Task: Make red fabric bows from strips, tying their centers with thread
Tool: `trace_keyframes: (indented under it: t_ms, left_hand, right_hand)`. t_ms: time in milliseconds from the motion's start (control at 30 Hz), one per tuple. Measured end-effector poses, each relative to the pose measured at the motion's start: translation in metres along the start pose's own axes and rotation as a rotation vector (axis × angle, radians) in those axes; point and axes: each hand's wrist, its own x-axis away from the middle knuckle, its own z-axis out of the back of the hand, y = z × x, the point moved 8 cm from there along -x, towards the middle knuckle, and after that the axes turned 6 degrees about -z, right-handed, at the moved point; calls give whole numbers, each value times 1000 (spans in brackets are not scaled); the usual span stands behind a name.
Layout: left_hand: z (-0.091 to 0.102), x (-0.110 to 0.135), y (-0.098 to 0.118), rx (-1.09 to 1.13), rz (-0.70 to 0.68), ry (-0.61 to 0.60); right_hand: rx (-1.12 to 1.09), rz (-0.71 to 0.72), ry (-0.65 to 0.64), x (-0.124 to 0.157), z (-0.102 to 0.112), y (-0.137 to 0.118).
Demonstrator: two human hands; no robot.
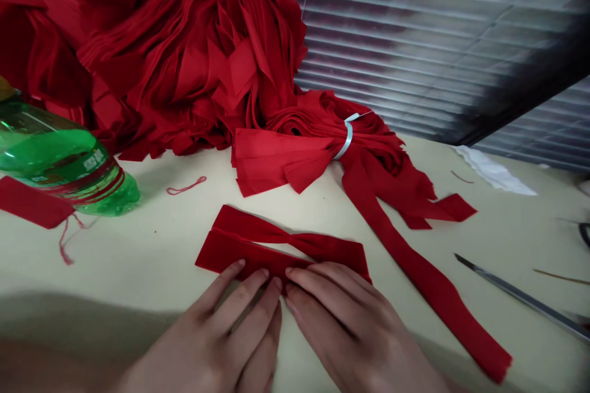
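Note:
A red fabric bow piece (281, 244), pinched in its middle, lies flat on the cream table (161, 245). My left hand (230, 325) and my right hand (341, 319) rest side by side at its near edge, with their fingertips pressing down on the fabric. Neither hand grips it. Just behind lies a bundle of red strips (322, 141) tied with a pale band (345, 138). From that bundle a long red strip (415, 270) trails toward the near right.
A large heap of red fabric (161, 43) fills the back left. A green plastic bottle (59, 159) lies on its side at the left beside a red piece (32, 202). Scissors (520, 298) lie at the right. A loose red thread (187, 186) sits mid-table.

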Motion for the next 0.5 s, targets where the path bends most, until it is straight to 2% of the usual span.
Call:
trace_keyframes:
  t_ms: [333, 500]
  left_hand:
    - [5, -5, 3, -37, -51, -1]
    - [1, -5, 3, -51, -52, -39]
  right_hand:
    - [-2, -13, -29, 1, -3, 0]
    - [-16, -9, -31, 1, -3, -1]
